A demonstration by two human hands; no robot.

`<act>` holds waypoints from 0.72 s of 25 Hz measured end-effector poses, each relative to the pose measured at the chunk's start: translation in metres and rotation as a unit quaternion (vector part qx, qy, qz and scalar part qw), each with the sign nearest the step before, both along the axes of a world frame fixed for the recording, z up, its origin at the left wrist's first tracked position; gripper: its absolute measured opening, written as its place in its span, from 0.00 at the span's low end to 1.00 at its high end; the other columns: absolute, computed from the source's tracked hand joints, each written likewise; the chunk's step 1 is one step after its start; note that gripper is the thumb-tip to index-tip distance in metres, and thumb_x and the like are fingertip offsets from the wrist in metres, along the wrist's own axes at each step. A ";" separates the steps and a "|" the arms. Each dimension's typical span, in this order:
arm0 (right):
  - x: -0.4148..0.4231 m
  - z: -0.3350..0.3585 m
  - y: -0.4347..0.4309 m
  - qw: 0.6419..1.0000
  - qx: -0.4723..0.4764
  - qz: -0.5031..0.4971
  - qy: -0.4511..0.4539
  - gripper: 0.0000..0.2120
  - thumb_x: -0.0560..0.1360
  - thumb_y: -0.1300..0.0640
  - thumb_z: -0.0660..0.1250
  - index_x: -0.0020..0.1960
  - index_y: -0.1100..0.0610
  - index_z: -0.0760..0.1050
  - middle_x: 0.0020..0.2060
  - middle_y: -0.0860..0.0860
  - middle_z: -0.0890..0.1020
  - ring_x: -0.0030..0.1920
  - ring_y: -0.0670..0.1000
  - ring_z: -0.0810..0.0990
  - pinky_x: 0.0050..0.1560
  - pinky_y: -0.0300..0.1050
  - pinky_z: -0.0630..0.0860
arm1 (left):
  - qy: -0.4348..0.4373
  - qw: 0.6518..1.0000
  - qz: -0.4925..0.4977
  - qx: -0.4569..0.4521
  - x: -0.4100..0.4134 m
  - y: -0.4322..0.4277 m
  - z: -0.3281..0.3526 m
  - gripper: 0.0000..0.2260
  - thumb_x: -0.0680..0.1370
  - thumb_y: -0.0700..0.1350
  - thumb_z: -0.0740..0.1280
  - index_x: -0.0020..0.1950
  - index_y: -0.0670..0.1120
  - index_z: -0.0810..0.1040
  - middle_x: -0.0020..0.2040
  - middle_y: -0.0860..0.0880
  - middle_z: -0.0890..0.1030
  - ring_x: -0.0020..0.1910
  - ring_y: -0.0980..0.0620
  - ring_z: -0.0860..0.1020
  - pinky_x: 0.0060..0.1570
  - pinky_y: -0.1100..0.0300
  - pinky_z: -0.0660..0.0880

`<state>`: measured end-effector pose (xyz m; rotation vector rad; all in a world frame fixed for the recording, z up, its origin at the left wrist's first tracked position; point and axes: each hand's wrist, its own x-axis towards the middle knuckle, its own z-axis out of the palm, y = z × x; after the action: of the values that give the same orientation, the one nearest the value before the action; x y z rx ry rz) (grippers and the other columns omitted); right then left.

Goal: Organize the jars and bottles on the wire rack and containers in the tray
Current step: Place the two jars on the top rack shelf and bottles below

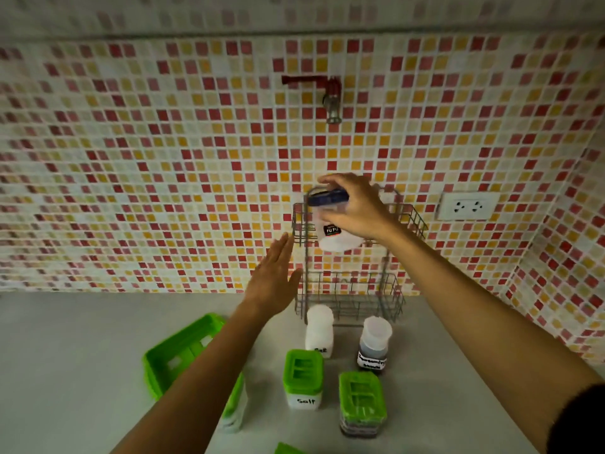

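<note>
My right hand (355, 204) grips a white jar (334, 237) with a blue lid by its top, holding it at the upper basket of the wire rack (409, 221). My left hand (273, 280) is open with flat fingers just left of the rack. Below, the rack's lower basket (386, 299) holds nothing. On the counter stand a white bottle (319, 332) marked salt, a dark sauce bottle (373, 347), a green-lidded container (302, 378) labelled Salt and another green-lidded container (361, 403) with dark contents. A green tray (163, 365) sits at left, partly hidden by my left forearm.
A mosaic tile wall runs behind the counter, with a tap (330, 99) above the rack and a white socket (468, 206) to its right. A third container (235, 407) peeks from under my left forearm. A green edge (288, 448) shows at the bottom.
</note>
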<state>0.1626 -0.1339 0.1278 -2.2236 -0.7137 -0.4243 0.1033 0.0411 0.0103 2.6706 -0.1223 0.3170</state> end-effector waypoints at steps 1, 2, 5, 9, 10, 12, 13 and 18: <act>0.007 0.004 0.007 1.000 0.029 0.002 -0.002 0.13 0.71 0.60 0.69 0.55 0.56 0.78 0.54 0.54 0.80 0.51 0.46 0.76 0.54 0.37 0.74 | 0.001 1.000 -0.003 -0.013 0.004 0.000 -0.002 0.30 0.80 0.53 0.56 0.76 0.53 0.42 0.79 0.53 0.44 0.78 0.51 0.45 0.75 0.49 0.53; 0.014 0.005 0.013 0.999 0.042 0.001 -0.003 0.08 0.72 0.61 0.67 0.51 0.56 0.80 0.50 0.52 0.83 0.46 0.43 0.78 0.52 0.36 0.75 | -0.002 0.999 -0.009 -0.043 0.008 -0.001 -0.003 0.31 0.80 0.53 0.57 0.77 0.52 0.43 0.79 0.53 0.46 0.78 0.51 0.47 0.75 0.50 0.54; 0.024 -0.011 0.026 0.998 0.059 -0.022 -0.004 0.06 0.75 0.62 0.65 0.49 0.58 0.81 0.47 0.52 0.84 0.42 0.40 0.77 0.48 0.31 0.75 | -0.005 0.981 -0.027 -0.194 0.012 -0.024 -0.005 0.36 0.77 0.49 0.64 0.77 0.50 0.44 0.79 0.49 0.51 0.76 0.52 0.52 0.70 0.60 0.53; 0.014 -0.051 0.021 0.993 0.108 -0.053 -0.005 0.07 0.75 0.63 0.65 0.50 0.60 0.80 0.47 0.54 0.83 0.46 0.46 0.79 0.49 0.32 0.75 | -0.028 0.956 -0.013 -0.292 0.008 -0.051 -0.014 0.38 0.77 0.48 0.65 0.76 0.51 0.42 0.78 0.49 0.53 0.75 0.54 0.56 0.64 0.63 0.55; 0.010 -0.057 0.016 0.993 0.103 -0.051 -0.010 0.07 0.75 0.63 0.65 0.50 0.60 0.80 0.47 0.55 0.83 0.46 0.47 0.80 0.49 0.31 0.75 | -0.039 0.958 -0.004 -0.284 0.008 -0.049 -0.016 0.36 0.77 0.48 0.65 0.76 0.51 0.44 0.78 0.49 0.54 0.75 0.52 0.56 0.63 0.63 0.55; -0.003 -0.069 0.000 0.994 0.090 -0.052 -0.027 0.06 0.75 0.63 0.65 0.50 0.60 0.80 0.47 0.54 0.83 0.48 0.48 0.79 0.51 0.31 0.74 | -0.053 0.968 -0.002 -0.247 0.007 -0.041 -0.021 0.33 0.78 0.48 0.63 0.76 0.50 0.47 0.77 0.49 0.57 0.74 0.51 0.59 0.62 0.64 0.57; -0.013 -0.073 -0.006 0.994 0.085 -0.051 -0.050 0.06 0.75 0.63 0.65 0.50 0.60 0.80 0.47 0.54 0.82 0.48 0.47 0.78 0.52 0.34 0.74 | -0.058 0.971 -0.004 -0.232 0.002 -0.036 -0.024 0.32 0.78 0.48 0.63 0.76 0.50 0.48 0.77 0.49 0.58 0.74 0.51 0.59 0.62 0.64 0.57; -0.048 -0.108 -0.039 0.998 0.031 -0.040 -0.021 0.07 0.75 0.62 0.65 0.51 0.60 0.79 0.47 0.52 0.79 0.47 0.46 0.77 0.49 0.32 0.73 | -0.036 0.979 -0.018 -0.198 -0.014 -0.032 -0.039 0.30 0.78 0.49 0.63 0.76 0.49 0.53 0.76 0.47 0.62 0.73 0.49 0.62 0.62 0.63 0.58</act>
<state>0.1141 -0.1724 0.0195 -2.1959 -0.6261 -0.5270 0.0893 0.0088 -0.0292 2.2610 -0.1161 0.3824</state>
